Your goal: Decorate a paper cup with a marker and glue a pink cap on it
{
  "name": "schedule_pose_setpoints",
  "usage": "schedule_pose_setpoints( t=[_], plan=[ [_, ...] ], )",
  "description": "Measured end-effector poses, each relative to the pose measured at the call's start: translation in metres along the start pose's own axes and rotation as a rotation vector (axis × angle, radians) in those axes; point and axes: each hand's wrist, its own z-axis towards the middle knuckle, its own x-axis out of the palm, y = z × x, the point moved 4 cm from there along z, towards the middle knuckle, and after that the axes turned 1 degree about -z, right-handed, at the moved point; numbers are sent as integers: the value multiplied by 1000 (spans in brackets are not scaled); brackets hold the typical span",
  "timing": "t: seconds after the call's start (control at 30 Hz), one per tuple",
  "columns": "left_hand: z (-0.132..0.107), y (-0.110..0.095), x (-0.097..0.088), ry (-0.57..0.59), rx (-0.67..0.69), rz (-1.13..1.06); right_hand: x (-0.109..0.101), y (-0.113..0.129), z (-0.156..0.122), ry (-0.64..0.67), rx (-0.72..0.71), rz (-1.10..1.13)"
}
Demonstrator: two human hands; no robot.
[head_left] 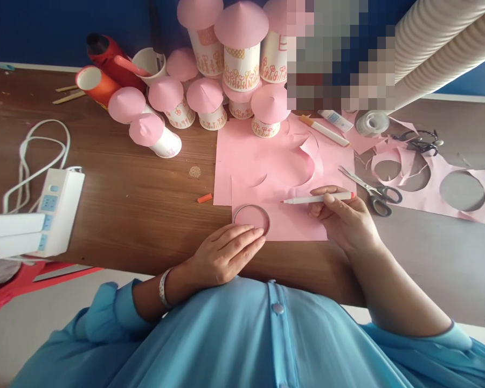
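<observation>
My left hand (pixel 226 250) lies with its fingers together over the near edge of a thin round ring (pixel 248 206), holding it against the pink paper (pixel 283 223). The left thumb is hidden. Through the ring, pink paper shows. To the right, my right hand (pixel 343 218) grips a white marker (pixel 307 199) with a red end. The marker is held nearly level above the paper, its tip pointing left toward the ring. An orange-red marker cap (pixel 205 198) lies on the table just left of the paper.
Scissors (pixel 372 191) and cut-out pink scraps (pixel 432 186) lie to the right, near clear tape (pixel 372 124). Behind stand several paper cups with pink cone roofs (pixel 241 27). A red glue gun (pixel 111 56) is at back left, and a power strip (pixel 60 210) with cables lies left.
</observation>
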Motion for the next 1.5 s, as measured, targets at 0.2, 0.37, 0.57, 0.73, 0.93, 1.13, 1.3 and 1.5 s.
schedule_pose_setpoints(
  t=[0.2, 0.37, 0.57, 0.73, 0.93, 1.13, 1.3, 1.5],
  plan=[
    [0, 16, -6, -38, -141, -24, 1, 0, 0, -9, 17, 50],
    [6, 9, 6, 158, -75, 36, 2, -1, 1, 9, 10, 74],
    [3, 16, 19, 305, -119, 11, -1, -2, 0, 10, -8, 55],
    [3, 42, 7, 352, -126, -43, 0, -1, 2, 32, -22, 65],
    [5, 48, 13, 391, -97, -105, 0, 1, 1, 22, -33, 35],
    [6, 52, 14, 393, -108, -145, -1, 0, 0, 28, -24, 47],
    [6, 55, 14, 388, -121, -170, -1, -1, 0, 33, -26, 69],
    [7, 54, 14, 380, -128, -177, 0, -1, 1, 29, -13, 76]
  ],
)
